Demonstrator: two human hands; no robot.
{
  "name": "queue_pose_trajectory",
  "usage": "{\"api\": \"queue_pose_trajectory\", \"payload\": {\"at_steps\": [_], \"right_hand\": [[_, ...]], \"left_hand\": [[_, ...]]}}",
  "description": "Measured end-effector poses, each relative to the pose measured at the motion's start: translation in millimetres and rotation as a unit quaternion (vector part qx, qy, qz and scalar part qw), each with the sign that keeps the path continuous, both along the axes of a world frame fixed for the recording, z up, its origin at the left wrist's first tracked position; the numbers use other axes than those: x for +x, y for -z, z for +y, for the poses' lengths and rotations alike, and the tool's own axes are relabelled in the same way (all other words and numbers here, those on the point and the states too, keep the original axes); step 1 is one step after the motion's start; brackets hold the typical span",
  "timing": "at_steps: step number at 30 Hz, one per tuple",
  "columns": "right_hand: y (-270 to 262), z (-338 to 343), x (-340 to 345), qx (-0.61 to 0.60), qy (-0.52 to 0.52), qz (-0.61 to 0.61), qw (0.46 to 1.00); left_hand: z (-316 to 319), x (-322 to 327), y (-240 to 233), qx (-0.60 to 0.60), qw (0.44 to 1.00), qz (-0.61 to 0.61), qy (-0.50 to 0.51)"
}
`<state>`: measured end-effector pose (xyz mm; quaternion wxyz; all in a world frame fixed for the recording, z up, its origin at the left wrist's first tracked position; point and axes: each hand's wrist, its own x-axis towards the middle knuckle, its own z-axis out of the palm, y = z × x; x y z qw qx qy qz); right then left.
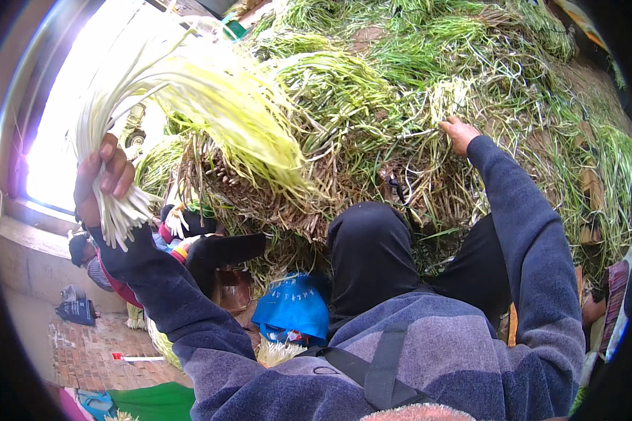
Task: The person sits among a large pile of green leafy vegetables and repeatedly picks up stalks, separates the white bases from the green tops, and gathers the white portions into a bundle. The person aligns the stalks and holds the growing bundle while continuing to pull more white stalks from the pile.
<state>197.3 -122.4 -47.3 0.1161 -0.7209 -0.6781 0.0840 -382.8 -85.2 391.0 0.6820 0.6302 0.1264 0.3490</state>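
Observation:
My left hand (108, 173), raised at the left, is closed around a bundle of blanched garlic chives (221, 113). The bundle's white stems hang below my fist, while its yellow-green leaves arch over to the right. On the right, my right hand (459, 136) reaches onto a large pile of chives (337, 89). Its fingertips are at some pale stems (449, 99) in the pile; whether they pinch any is unclear. Brown root ends (253, 192) line the near side of the heap, in front of my knees.
A blue cloth bag (292, 308) is beside my leg, above a bunch of white stems (278, 351). Another person (179, 247) sits at the left, beneath a bright opening (58, 142). Dark bags (77, 310) lie near the wall. Green cloth (155, 401) covers some brick floor.

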Motion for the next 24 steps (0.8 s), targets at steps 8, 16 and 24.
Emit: {"api": "queue_pose_trajectory", "payload": {"at_steps": [8,16,24], "right_hand": [[-48,-15,-6,0.006,0.094,0.017,0.995],[-38,-32,24,0.098,0.121,0.047,0.987],[-63,-42,40,0.235,0.114,0.168,0.951]], "left_hand": [[-9,45,-36,0.1,0.982,-0.046,0.155],[-8,102,-15,0.099,0.995,0.007,0.019],[-18,157,9,0.061,0.995,0.073,-0.026]]}}
